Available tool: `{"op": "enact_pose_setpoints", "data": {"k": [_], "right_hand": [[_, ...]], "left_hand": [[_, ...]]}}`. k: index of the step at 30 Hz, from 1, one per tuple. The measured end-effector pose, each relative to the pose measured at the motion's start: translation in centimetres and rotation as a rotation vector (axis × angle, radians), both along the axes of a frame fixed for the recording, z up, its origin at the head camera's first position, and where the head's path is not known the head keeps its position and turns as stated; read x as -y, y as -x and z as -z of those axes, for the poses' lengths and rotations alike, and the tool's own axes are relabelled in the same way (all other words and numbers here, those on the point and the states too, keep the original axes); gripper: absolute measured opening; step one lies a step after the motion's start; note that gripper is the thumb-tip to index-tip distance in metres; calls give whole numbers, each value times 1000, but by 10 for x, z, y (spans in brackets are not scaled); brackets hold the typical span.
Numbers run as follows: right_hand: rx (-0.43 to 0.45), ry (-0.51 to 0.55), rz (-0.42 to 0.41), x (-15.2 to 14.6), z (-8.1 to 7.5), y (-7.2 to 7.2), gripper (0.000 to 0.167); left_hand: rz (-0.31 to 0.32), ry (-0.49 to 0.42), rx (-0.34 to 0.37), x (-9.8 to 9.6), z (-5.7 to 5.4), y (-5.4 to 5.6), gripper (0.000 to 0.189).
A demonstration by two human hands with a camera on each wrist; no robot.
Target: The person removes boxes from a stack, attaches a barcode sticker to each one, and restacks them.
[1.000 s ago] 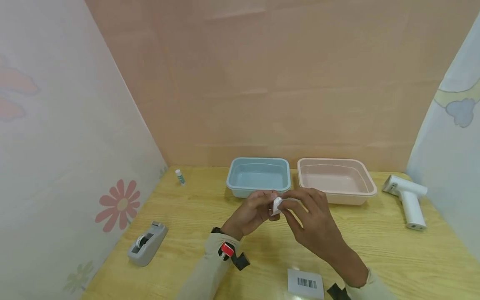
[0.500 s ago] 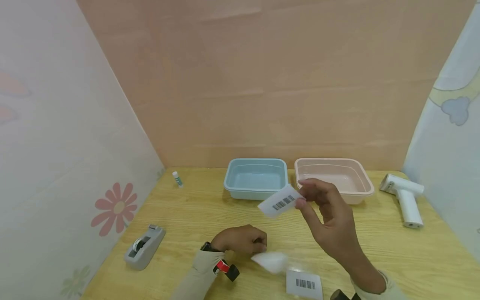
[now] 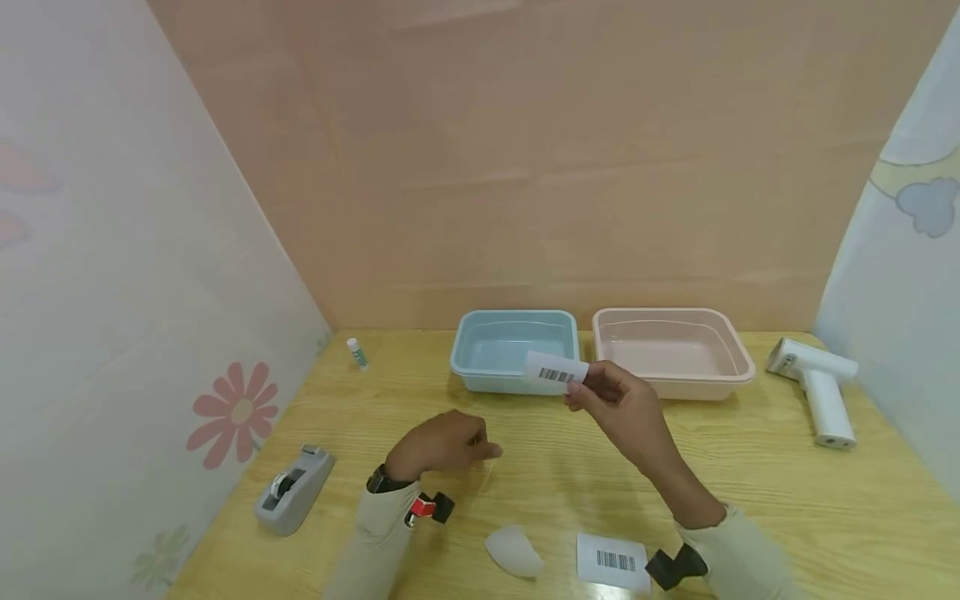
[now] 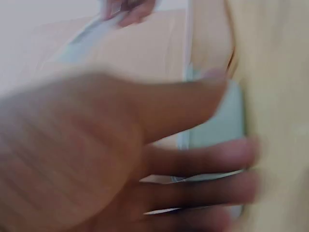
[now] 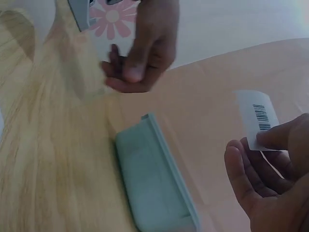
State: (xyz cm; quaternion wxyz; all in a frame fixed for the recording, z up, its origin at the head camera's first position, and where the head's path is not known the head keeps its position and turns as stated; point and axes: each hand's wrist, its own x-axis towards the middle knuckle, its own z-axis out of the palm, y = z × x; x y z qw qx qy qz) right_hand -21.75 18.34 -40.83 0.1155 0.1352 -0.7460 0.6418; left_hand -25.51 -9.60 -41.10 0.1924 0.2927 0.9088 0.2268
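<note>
A small white barcode label (image 3: 555,369) is pinched at one end between the thumb and fingers of my right hand (image 3: 626,417), raised in front of the tubs. The right wrist view shows the printed side of this label (image 5: 258,113), slightly bowed. My left hand (image 3: 442,442) is over the table, left of centre; in its blurred wrist view the thumb (image 4: 183,104) stands apart from loosely extended fingers (image 4: 207,159). Close below it, a clear film (image 5: 79,72) shows faintly. On the table lie a curved white piece (image 3: 515,552) and a white barcode sheet (image 3: 613,562).
A blue tub (image 3: 480,382) and a pink tub (image 3: 690,388) stand side by side at the back. A white handheld scanner (image 3: 823,400) lies at the right. Along the left are a grey tape dispenser (image 3: 296,492) and a glue stick (image 3: 357,353).
Both hands were together at a small white piece; they have parted. The right hand keeps the label and moved slightly left; the left shifted left. A blurred white piece now lies on the table.
</note>
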Motion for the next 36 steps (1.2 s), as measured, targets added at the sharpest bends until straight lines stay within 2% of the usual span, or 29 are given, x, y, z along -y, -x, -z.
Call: {"op": "enact_pose_setpoints", "data": {"k": [1, 3, 5, 6, 9, 12, 18, 21, 31, 36], "right_hand": [[20, -34, 10, 1, 6, 5, 22], [41, -132, 41, 4, 18, 15, 22], [45, -233, 71, 6, 31, 24, 18], [45, -282, 90, 7, 37, 28, 17], [50, -385, 122, 13, 52, 38, 12], [55, -412, 134, 18, 63, 46, 11], [74, -430, 152, 26, 78, 59, 6], [96, -446, 162, 26, 84, 63, 6], [59, -440, 152, 30, 90, 70, 9], [43, -438, 140, 32, 90, 72, 9]], "left_hand": [[-57, -16, -67, 2, -3, 5, 32], [-163, -49, -204, 4, -6, 17, 48], [-252, -83, -312, 4, -4, 28, 76], [-282, -101, -343, 3, -1, 34, 90], [-338, -184, -359, 2, 12, 50, 123], [-366, -246, -322, 0, 26, 65, 138], [-383, -278, -272, -2, 47, 84, 146], [-382, -284, -289, -4, 54, 90, 144], [-431, -278, -443, -8, 67, 92, 138], [-445, -271, -464, -10, 71, 92, 135]]}}
